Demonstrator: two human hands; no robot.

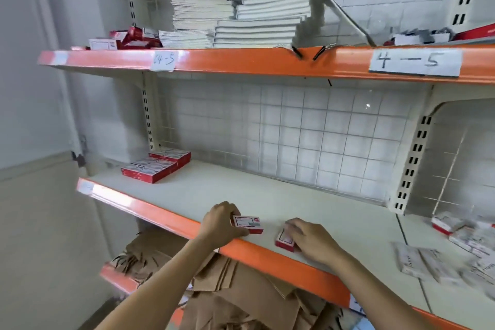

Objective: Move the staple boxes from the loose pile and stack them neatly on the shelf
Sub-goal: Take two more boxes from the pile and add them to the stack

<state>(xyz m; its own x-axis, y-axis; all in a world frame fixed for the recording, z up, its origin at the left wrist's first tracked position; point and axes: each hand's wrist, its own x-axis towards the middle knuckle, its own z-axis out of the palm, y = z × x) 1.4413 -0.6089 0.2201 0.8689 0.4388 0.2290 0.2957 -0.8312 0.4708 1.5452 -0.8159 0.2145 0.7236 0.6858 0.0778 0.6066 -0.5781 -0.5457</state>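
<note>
While both hands work near the front lip of the middle shelf point(281, 195), each has its own staple box. The left hand point(219, 225) grips a red-and-white box point(247, 224) from its left side, fingers curled round the near end, so that end is hidden. The right hand point(310, 242) lies over a second box point(285, 242), covering most of its top; whether the fingers clamp its sides cannot be made out. The two boxes sit apart from each other on the shelf. Neat stacked boxes point(156, 166) stand at the back left corner. The loose pile point(460, 246) at the right is blurred and cut off by the frame edge. Above, notebooks point(241, 13) and more red boxes point(128, 39) rest on the upper shelf point(241, 60); brown paper point(227, 289) lies below, partly hidden by the arms.
</note>
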